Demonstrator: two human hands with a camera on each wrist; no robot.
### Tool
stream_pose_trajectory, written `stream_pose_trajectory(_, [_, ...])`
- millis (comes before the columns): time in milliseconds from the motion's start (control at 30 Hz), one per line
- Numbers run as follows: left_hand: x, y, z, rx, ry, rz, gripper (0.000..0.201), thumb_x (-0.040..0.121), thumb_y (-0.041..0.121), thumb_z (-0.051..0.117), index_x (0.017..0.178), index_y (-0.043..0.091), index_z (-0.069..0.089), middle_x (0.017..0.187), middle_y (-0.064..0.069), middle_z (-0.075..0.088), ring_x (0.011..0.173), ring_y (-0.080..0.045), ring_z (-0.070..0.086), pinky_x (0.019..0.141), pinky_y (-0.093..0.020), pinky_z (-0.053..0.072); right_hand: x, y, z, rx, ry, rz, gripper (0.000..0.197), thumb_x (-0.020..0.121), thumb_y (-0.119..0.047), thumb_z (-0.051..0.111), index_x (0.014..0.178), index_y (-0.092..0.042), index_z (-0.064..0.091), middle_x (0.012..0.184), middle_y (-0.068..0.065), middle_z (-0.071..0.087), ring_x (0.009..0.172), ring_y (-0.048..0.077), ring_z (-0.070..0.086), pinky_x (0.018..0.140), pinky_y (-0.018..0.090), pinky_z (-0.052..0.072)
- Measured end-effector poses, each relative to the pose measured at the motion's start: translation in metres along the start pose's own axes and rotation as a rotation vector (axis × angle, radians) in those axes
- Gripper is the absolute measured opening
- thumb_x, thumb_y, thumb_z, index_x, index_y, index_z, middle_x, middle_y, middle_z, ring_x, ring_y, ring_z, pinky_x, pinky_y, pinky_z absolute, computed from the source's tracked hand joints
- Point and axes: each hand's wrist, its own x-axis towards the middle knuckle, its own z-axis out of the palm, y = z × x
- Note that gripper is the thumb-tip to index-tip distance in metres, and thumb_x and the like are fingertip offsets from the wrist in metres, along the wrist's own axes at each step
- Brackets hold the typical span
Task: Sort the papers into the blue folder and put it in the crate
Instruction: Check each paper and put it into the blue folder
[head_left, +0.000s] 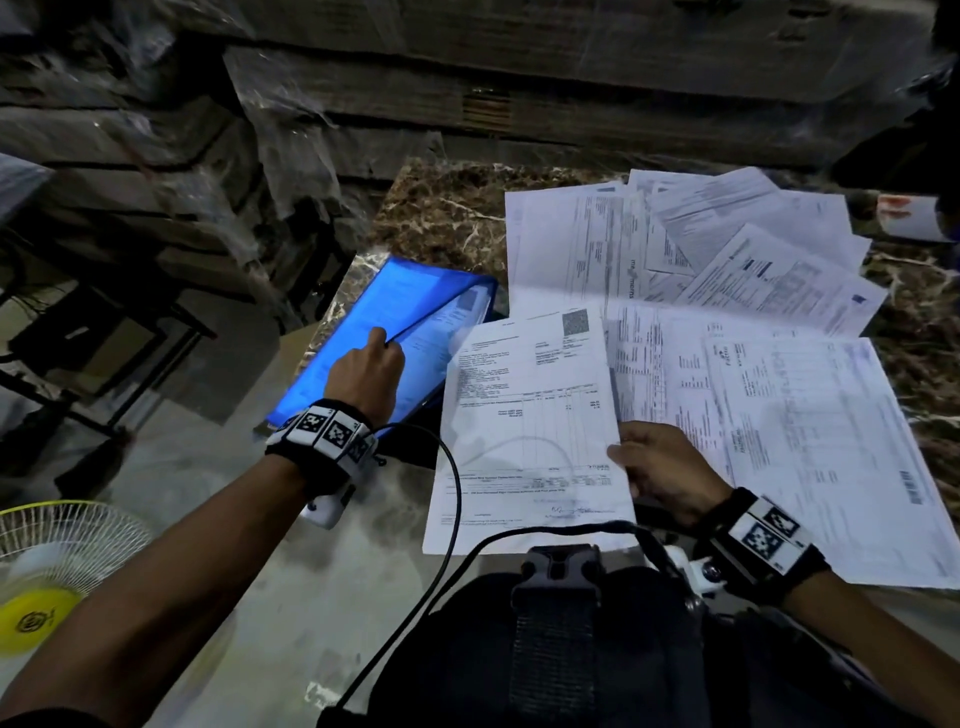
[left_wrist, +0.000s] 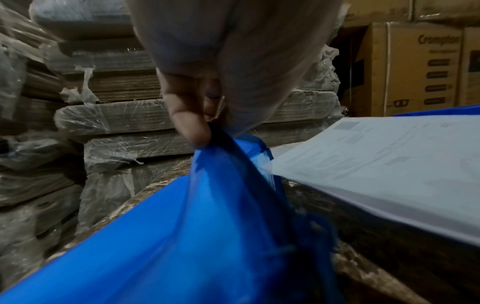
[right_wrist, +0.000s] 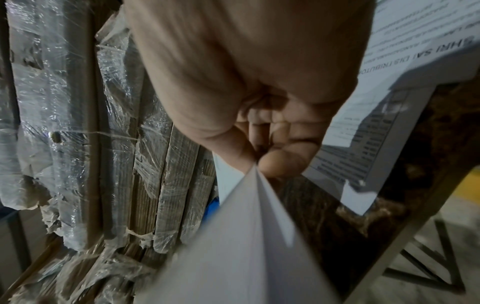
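Observation:
The blue folder (head_left: 363, 332) lies at the left end of the marble table (head_left: 441, 208), with a printed sheet visible inside it. My left hand (head_left: 366, 366) pinches the edge of its translucent front cover (left_wrist: 207, 216) and holds it lifted. My right hand (head_left: 660, 467) pinches a white printed sheet (head_left: 530, 415) by its right edge, holding it just right of the folder; in the right wrist view that sheet (right_wrist: 246, 236) hangs from thumb and fingers. Several more papers (head_left: 727, 270) lie spread over the table to the right. A blue rim (left_wrist: 441, 111), perhaps the crate, shows far right.
Stacks of plastic-wrapped flat cardboard (head_left: 363, 104) stand behind the table. A cardboard box (left_wrist: 415, 67) sits at the back right. A fan with a yellow hub (head_left: 47, 571) stands on the floor at lower left. A black cable (head_left: 447, 519) runs from my left wrist.

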Motion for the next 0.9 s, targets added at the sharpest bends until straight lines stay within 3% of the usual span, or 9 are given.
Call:
stream_pose_trajectory(133, [-0.003, -0.001, 0.001, -0.028, -0.031, -0.001, 0.014, 0.077, -0.009, 0.047, 0.090, -0.005, 0.050, 0.108, -0.025, 0.043, 0.065, -0.045, 0.053, 0.051, -0.041, 0.028, 0.007, -0.008, 0.016, 0.000, -0.028, 0.006, 0.019, 0.088, 0.006, 0.054, 0.090, -0.003, 0.071, 0.073, 0.012, 0.069, 0.059, 0.023, 0.055, 0.043, 0.023, 0.041])
stream_pose_trajectory(233, [-0.008, 0.000, 0.004, -0.052, -0.054, 0.010, 0.012, 0.078, -0.008, 0.049, 0.090, -0.003, 0.049, 0.107, -0.025, 0.043, 0.065, -0.045, 0.051, 0.052, -0.043, 0.030, 0.013, -0.020, 0.029, 0.017, -0.025, 0.024, 0.017, 0.089, 0.007, 0.054, 0.089, -0.003, 0.068, 0.069, 0.004, 0.071, 0.056, 0.017, 0.058, 0.041, 0.022, 0.041])
stream_pose_trajectory(400, [-0.012, -0.005, 0.009, -0.067, -0.059, -0.042, 0.022, 0.083, -0.004, 0.047, 0.102, -0.002, 0.058, 0.108, -0.022, 0.046, 0.074, -0.044, 0.055, 0.057, -0.044, 0.035, 0.022, -0.033, 0.043, 0.084, 0.061, 0.049, 0.017, 0.088, 0.007, 0.053, 0.094, -0.002, 0.066, 0.081, 0.009, 0.069, 0.054, 0.014, 0.059, 0.038, 0.020, 0.040])
stream_pose_trajectory(533, [-0.016, -0.010, 0.013, -0.096, -0.056, -0.047, 0.026, 0.084, -0.003, 0.048, 0.106, -0.001, 0.061, 0.113, -0.020, 0.051, 0.079, -0.044, 0.057, 0.063, -0.048, 0.044, 0.022, -0.032, 0.048, 0.151, 0.127, 0.048, 0.017, 0.087, 0.010, 0.051, 0.087, -0.001, 0.064, 0.084, 0.013, 0.067, 0.071, 0.025, 0.059, 0.055, 0.028, 0.042])
stream_pose_trajectory(667, [-0.023, -0.011, 0.015, -0.079, -0.058, -0.035, 0.032, 0.083, 0.004, 0.050, 0.115, 0.008, 0.055, 0.125, -0.011, 0.046, 0.085, -0.041, 0.057, 0.056, -0.042, 0.039, 0.019, -0.025, 0.052, 0.175, 0.190, 0.041, 0.016, 0.087, 0.009, 0.052, 0.089, -0.001, 0.065, 0.094, 0.013, 0.069, 0.076, 0.025, 0.063, 0.057, 0.030, 0.045])
stream_pose_trajectory(767, [-0.029, -0.012, 0.025, -0.108, -0.124, -0.048, 0.048, 0.084, 0.018, 0.053, 0.130, 0.021, 0.043, 0.135, -0.002, 0.037, 0.100, -0.034, 0.055, 0.066, -0.045, 0.048, 0.019, -0.022, 0.057, 0.224, 0.208, 0.042, 0.019, 0.088, 0.007, 0.053, 0.081, -0.006, 0.064, 0.095, 0.013, 0.069, 0.078, 0.025, 0.064, 0.057, 0.031, 0.046])
stream_pose_trajectory(833, [-0.037, -0.008, 0.032, -0.190, -0.046, -0.060, 0.044, 0.082, 0.038, 0.051, 0.124, 0.026, 0.047, 0.126, 0.000, 0.042, 0.092, -0.033, 0.058, 0.065, -0.045, 0.051, 0.018, -0.021, 0.062, 0.239, 0.200, 0.039, 0.017, 0.089, 0.006, 0.053, 0.085, -0.006, 0.065, 0.097, 0.014, 0.070, 0.077, 0.025, 0.065, 0.051, 0.028, 0.047])
stream_pose_trajectory(900, [-0.042, -0.005, 0.036, -0.240, 0.054, -0.039, 0.035, 0.080, 0.044, 0.046, 0.109, 0.026, 0.056, 0.109, -0.002, 0.051, 0.076, -0.035, 0.061, 0.057, -0.043, 0.052, 0.017, -0.019, 0.068, 0.247, 0.196, 0.038, 0.017, 0.089, 0.005, 0.051, 0.091, -0.005, 0.064, 0.097, 0.014, 0.070, 0.073, 0.022, 0.065, 0.043, 0.023, 0.044])
